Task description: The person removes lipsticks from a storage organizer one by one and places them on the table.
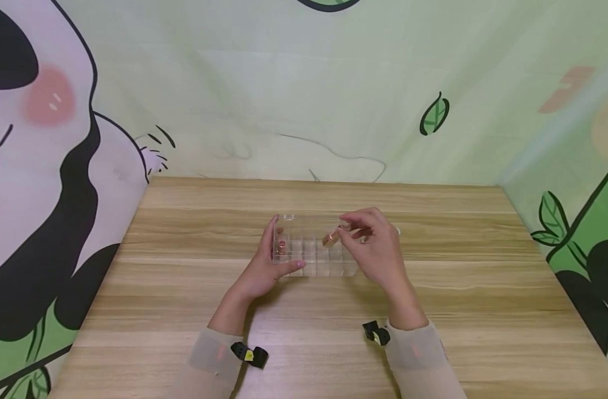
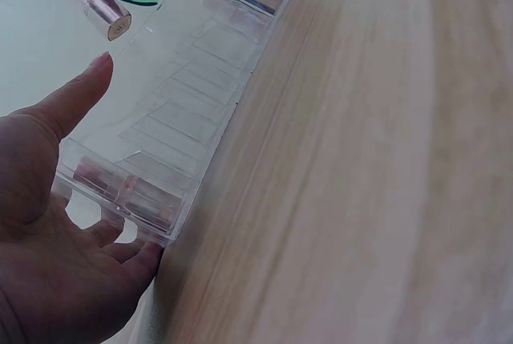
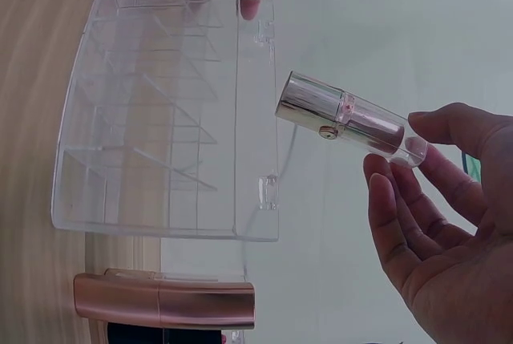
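A clear plastic lipstick organizer with divided compartments stands on the table. My left hand grips its left end, thumb along the near side. One lipstick stands in the compartment at that end. Above the organizer, my right hand pinches another lipstick by its clear end between thumb and fingers. This tube is tilted, its shiny metallic base pointing toward the compartments. In the right wrist view, the middle compartments hold nothing visible.
Past the organizer's right end are a rose-gold tube and a black tube, hidden behind my right hand in the head view. The wooden table meets a printed backdrop at its far edge.
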`<state>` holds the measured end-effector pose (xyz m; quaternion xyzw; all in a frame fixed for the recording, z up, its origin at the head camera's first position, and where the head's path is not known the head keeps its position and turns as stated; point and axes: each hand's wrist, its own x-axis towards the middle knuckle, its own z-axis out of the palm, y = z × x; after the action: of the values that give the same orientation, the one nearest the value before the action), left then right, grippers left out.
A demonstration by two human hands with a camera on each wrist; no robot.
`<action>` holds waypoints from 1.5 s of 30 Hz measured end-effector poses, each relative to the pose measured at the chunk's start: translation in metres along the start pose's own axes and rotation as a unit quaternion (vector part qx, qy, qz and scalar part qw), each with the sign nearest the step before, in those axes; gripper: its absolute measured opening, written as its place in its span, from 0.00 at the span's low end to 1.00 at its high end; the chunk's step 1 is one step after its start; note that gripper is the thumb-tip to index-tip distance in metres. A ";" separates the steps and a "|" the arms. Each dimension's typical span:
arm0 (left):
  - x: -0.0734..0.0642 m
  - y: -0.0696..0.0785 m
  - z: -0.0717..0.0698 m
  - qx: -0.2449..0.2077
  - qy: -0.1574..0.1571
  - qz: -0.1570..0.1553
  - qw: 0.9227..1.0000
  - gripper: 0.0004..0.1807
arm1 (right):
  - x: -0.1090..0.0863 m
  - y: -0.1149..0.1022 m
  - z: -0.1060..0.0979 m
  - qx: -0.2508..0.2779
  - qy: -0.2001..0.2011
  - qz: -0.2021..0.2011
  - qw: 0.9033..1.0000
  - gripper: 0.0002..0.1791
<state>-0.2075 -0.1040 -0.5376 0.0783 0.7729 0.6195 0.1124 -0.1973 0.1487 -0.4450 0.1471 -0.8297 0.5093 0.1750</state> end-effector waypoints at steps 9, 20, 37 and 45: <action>0.000 -0.003 0.000 0.000 -0.002 -0.001 1.000 0.67 | -0.001 0.001 -0.003 -0.015 0.001 0.012 1.000 0.12; -0.001 -0.004 -0.001 0.000 -0.004 0.005 1.000 0.68 | 0.000 0.000 -0.007 -0.009 0.003 0.029 1.000 0.11; 0.000 -0.002 -0.001 -0.004 -0.007 -0.001 1.000 0.68 | 0.003 0.004 -0.016 -0.020 0.016 0.039 0.999 0.11; 0.001 -0.004 -0.001 0.000 -0.006 -0.004 1.000 0.67 | 0.004 0.004 -0.020 -0.025 0.017 0.034 0.999 0.11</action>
<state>-0.2082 -0.1055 -0.5413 0.0789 0.7725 0.6187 0.1192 -0.1997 0.1682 -0.4385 0.1056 -0.8435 0.4965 0.1756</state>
